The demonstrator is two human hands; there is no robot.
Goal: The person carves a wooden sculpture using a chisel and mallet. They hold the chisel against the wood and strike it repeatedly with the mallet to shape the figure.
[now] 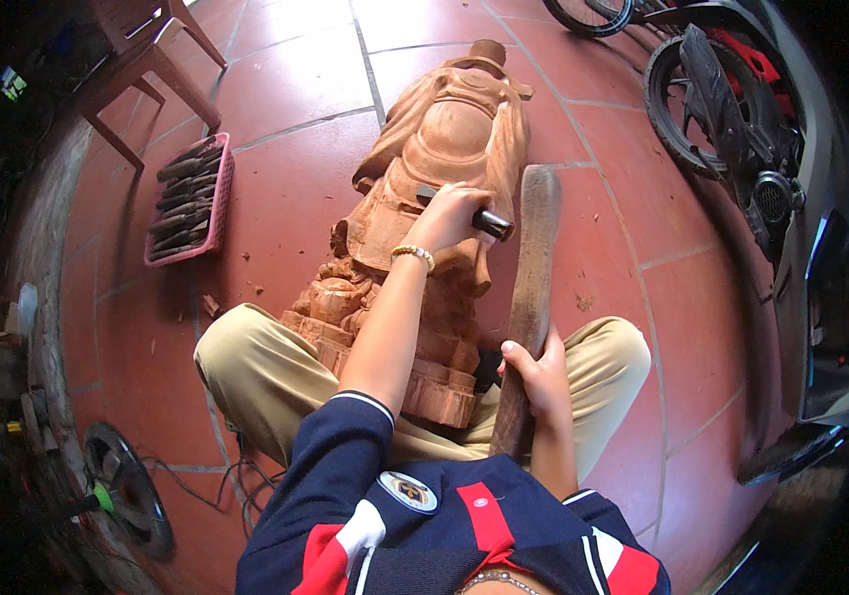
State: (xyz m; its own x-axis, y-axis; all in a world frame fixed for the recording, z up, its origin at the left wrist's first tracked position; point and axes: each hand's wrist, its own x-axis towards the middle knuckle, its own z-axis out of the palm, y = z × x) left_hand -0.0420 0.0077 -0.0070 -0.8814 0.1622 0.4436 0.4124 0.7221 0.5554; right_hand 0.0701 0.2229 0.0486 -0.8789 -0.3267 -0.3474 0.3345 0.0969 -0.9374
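A carved wooden statue of a robed, round-bellied figure lies on its back between my legs, its base toward me. My left hand is closed around a wood chisel, held over the statue's lower robe. The chisel's dark handle end sticks out to the right, and a short piece of its metal blade shows on the left. To the right of the statue, my right hand grips the lower part of a long, flat-sided wooden mallet, which points away from me. The mallet is apart from the chisel.
At the left, a pink plastic basket holds several dark-handled tools, beside a brown chair. A motorbike stands at the right. A fan-like black disc and loose cables lie lower left. Wood chips dot the red tiled floor.
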